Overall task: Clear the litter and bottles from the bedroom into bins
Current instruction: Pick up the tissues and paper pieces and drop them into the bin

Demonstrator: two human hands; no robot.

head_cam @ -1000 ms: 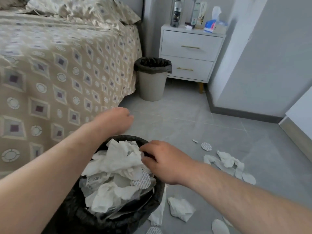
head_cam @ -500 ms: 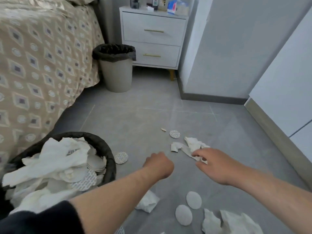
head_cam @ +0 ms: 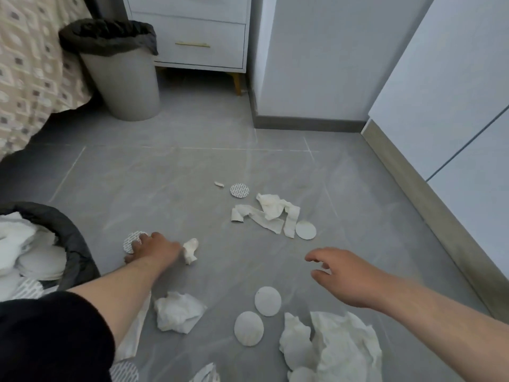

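My left hand (head_cam: 157, 248) sets bent fingers (head_cam: 143, 239) on a flat white dotted pad (head_cam: 130, 241), grip unclear; my right hand (head_cam: 340, 272) hangs spread, empty.

The left hand (head_cam: 154, 248) is covering half the patterned pad (head_cam: 131, 239), its grip on it not showing. The right hand (head_cam: 340, 271) is blurring at the fingertips (head_cam: 309, 258). The full bin (head_cam: 68, 235) is running off the left edge, the nightstand (head_cam: 198, 56) off the top.
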